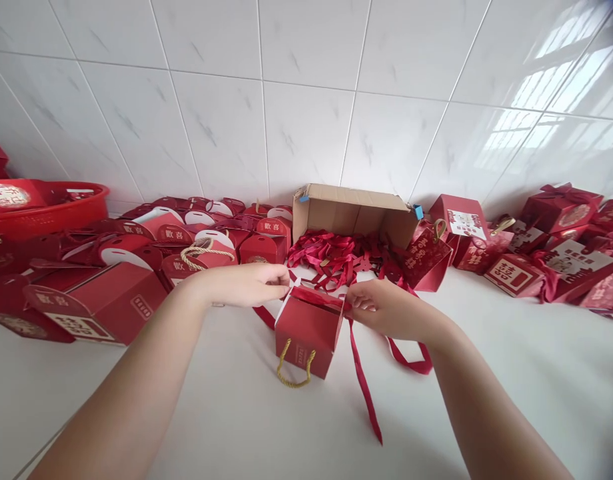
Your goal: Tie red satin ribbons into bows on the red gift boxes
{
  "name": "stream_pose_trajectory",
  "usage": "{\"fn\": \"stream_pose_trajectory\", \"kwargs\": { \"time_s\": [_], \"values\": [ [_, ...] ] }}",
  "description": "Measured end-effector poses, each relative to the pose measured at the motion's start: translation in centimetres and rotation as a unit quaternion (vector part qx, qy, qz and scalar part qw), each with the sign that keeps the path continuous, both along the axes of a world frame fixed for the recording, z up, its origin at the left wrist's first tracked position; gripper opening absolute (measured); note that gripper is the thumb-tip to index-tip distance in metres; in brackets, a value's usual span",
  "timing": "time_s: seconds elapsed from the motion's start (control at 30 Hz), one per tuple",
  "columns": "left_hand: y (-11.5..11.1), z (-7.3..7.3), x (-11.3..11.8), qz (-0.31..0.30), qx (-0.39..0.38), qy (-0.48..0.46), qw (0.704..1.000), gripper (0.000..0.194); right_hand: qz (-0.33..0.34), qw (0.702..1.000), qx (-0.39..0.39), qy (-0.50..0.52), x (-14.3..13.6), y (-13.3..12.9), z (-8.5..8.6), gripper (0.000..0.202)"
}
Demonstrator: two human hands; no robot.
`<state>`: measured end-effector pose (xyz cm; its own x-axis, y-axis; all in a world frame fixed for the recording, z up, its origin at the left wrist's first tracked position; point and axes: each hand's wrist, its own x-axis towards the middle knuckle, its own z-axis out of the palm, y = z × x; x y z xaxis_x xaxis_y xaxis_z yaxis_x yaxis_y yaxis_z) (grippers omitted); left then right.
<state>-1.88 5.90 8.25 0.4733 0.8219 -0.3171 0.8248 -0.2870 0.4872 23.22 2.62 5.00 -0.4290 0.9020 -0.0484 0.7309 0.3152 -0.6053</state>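
Observation:
A small red gift box stands on the white table in front of me, its gold cord handle hanging on the near side. Red ribbon runs across the box's top, and one tail trails down to the right onto the table. My left hand is closed in a pinch at the top left corner, on the ribbon; its fingertips are partly hidden. At the top right edge, the curled fingers of my right hand grip the ribbon against the box.
Behind the box, an open cardboard carton lies with a heap of red ribbons spilling out. Several red boxes crowd the left, near a red plastic basket. More boxes, some tied with bows, stand right. A tiled wall rises behind.

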Motion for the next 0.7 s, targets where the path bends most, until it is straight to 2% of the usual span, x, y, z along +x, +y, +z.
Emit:
{"fn": "stream_pose_trajectory", "kwargs": {
  "time_s": [0.07, 0.2, 0.33, 0.5, 0.7],
  "values": [
    [0.3, -0.2, -0.2, -0.007, -0.011, -0.020, 1.000, 0.033, -0.028, 1.000, -0.005, 0.007, 0.2, 0.1, 0.0, 0.006],
    [0.8, -0.6, -0.4, -0.050, -0.027, -0.055, 0.997, 0.028, -0.060, 0.997, -0.037, 0.013, 0.7, -0.3, 0.4, 0.015],
    [0.6, -0.3, -0.5, -0.031, -0.034, -0.092, 0.995, 0.025, -0.048, 0.998, -0.034, 0.020, 1.2, -0.7, 1.2, 0.015],
    [0.8, -0.6, -0.6, -0.025, -0.148, -0.169, 0.974, 0.027, -0.045, 0.998, -0.031, 0.031, 1.6, -0.5, 1.8, 0.026],
    [1.6, -1.3, -1.0, -0.027, -0.154, -0.175, 0.972, 0.026, -0.053, 0.995, -0.077, 0.039, 1.8, -0.3, 1.8, 0.034]
  ]
}}
